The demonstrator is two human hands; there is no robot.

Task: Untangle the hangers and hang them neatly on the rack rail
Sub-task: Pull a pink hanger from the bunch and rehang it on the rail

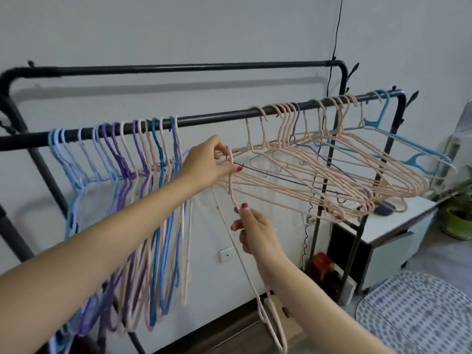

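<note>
Under the round black rail [217,118], both hands pinch one thin pink hanger [231,185]: left hand [209,162] its hook, right hand [251,231] its neck.

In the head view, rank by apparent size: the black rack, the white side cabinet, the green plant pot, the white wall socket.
1. Black rack.
2. White side cabinet.
3. Green plant pot, partly cut off at the frame edge.
4. White wall socket.

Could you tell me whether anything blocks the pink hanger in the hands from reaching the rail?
Yes: its hook is caught in the splayed pink bundle. The bare rail above is free.
</note>
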